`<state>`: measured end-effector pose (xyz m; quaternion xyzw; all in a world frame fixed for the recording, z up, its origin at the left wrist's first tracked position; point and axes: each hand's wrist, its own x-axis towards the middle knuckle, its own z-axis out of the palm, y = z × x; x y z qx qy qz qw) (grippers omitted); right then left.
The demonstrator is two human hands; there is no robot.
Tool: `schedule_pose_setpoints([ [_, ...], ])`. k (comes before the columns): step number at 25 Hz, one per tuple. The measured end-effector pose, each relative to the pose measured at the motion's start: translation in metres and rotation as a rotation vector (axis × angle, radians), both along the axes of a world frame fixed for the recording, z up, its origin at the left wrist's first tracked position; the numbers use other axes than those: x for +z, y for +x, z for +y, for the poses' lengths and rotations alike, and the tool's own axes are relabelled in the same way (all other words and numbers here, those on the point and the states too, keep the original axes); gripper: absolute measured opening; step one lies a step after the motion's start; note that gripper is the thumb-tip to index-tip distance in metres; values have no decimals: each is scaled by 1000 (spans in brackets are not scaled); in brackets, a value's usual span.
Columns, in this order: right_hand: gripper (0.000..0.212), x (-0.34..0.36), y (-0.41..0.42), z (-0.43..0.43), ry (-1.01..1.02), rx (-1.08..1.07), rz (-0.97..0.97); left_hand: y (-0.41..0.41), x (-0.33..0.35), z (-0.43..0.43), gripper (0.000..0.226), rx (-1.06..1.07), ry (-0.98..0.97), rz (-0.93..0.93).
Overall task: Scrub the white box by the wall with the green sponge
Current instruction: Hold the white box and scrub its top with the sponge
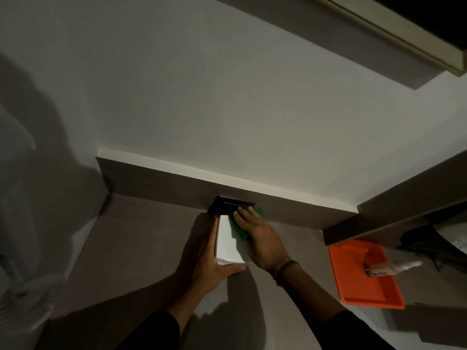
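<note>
A white box (227, 242) stands on the brown counter close to the low brown backsplash by the wall. My left hand (206, 261) grips its left side, with the thumb wrapped under the near bottom edge. My right hand (257, 234) lies flat on a green sponge (242, 229) and presses it against the box's right upper face. Green shows past my fingertips and below my palm. A black part (231, 204) sits at the box's far end, against the backsplash.
An orange tray (353, 281) lies on the counter to the right, with a white wrapped item (394, 267) resting across its far edge. A raised brown ledge (379, 223) runs behind the tray. A cabinet (404, 34) hangs at the upper right.
</note>
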<state>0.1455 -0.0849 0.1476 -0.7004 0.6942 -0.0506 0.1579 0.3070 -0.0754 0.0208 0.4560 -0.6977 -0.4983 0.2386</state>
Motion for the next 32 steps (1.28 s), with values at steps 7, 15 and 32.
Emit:
schedule_pose_setpoints([
  [7,75,-6,4,84,-24,347,64,-3,-10,-10,88,174,122,15],
  [15,76,-5,-16,-1,23,51,23,-5,-7,-11,145,136,17,153],
  [32,74,-7,-30,26,-6,-66,-77,-4,-7,-11,143,146,84,153],
])
